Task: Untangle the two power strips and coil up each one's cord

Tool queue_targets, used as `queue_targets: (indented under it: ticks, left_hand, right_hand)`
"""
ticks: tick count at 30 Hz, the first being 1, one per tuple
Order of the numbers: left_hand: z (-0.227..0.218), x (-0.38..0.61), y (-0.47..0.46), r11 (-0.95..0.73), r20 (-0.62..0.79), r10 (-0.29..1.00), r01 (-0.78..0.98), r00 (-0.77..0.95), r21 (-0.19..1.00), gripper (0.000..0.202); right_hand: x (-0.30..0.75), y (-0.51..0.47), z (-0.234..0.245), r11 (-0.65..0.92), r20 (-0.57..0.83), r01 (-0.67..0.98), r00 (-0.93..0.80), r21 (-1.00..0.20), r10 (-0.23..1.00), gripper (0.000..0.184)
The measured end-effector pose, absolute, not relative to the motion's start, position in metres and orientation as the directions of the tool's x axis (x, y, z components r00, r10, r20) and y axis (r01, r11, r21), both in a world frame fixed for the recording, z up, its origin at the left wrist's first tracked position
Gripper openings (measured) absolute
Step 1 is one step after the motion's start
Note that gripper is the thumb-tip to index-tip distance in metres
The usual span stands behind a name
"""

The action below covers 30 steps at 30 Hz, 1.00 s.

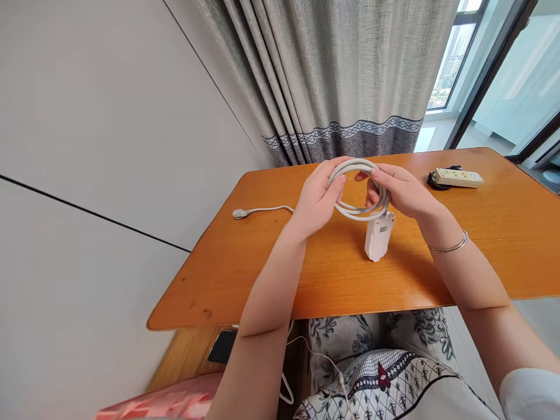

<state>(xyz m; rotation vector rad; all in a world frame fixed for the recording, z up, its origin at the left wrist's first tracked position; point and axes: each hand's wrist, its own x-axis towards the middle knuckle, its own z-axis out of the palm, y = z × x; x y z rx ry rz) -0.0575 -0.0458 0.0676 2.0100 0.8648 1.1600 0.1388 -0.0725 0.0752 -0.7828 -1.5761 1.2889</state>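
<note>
Both my hands hold a coil of white cable [359, 211] above the wooden table [262, 274]. My left hand [318, 198] grips the coil's left side with fingers curled round it. My right hand [400, 189] is closed over the top and right side of the coil. A white power strip body [378, 234] hangs from the coil and rests upright on the table. The loose end of the cable runs left from my left hand to a white plug [240, 213] lying on the table.
A second cream power strip [457, 177] with a black cord lies at the table's far right. Grey curtains [332, 76] hang behind the table, a white wall [96, 146] stands to the left. A dark phone [223, 346] sits below the table edge.
</note>
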Motion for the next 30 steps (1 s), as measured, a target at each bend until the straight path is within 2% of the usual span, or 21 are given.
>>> queue_targets:
  ticks: [3,8,13,16,18,21,24,27,30]
  left_hand:
    - [0.066,-0.056,-0.042,-0.603,0.499,0.767,0.189,0.403,0.775,0.048]
    - [0.059,-0.054,-0.030,-0.656,0.543,0.727,0.191,0.421,0.730,0.053]
    - [0.054,-0.056,-0.022,-0.614,0.478,0.760,0.246,0.439,0.750,0.052]
    - [0.052,-0.055,-0.019,-0.544,0.412,0.797,0.228,0.441,0.808,0.048]
    - [0.053,-0.053,-0.020,-0.453,0.335,0.820,0.167,0.464,0.876,0.046]
    - [0.058,-0.047,-0.028,-0.227,0.195,0.830,-0.002,0.523,0.974,0.048]
    - [0.070,-0.043,-0.045,-0.029,0.131,0.816,-0.186,0.563,0.982,0.044]
    - [0.081,-0.037,-0.066,0.075,0.109,0.828,-0.301,0.550,0.951,0.032]
    - [0.082,-0.028,-0.079,0.033,0.185,0.873,-0.432,0.451,0.901,0.019]
  right_hand:
    - [0.137,-0.072,0.072,0.202,0.252,-0.169,-0.362,-0.965,0.898,0.050]
    - [0.130,-0.068,0.068,0.298,0.324,-0.178,-0.138,-0.938,0.936,0.051]
    - [0.140,-0.063,0.070,0.419,0.409,-0.056,0.130,-0.906,0.903,0.054]
    - [0.156,-0.059,0.070,0.457,0.460,0.066,0.214,-0.887,0.862,0.058]
    - [0.165,-0.055,0.067,0.500,0.507,0.094,0.241,-0.861,0.827,0.062]
    - [0.170,-0.051,0.062,0.544,0.553,0.117,0.289,-0.831,0.782,0.069]
    - [0.161,-0.047,0.057,0.480,0.515,0.186,0.336,-0.857,0.789,0.074]
    - [0.146,-0.045,0.052,0.502,0.480,0.073,0.441,-0.862,0.758,0.063]
    - [0.134,-0.044,0.048,0.598,0.473,-0.107,0.508,-0.794,0.720,0.055]
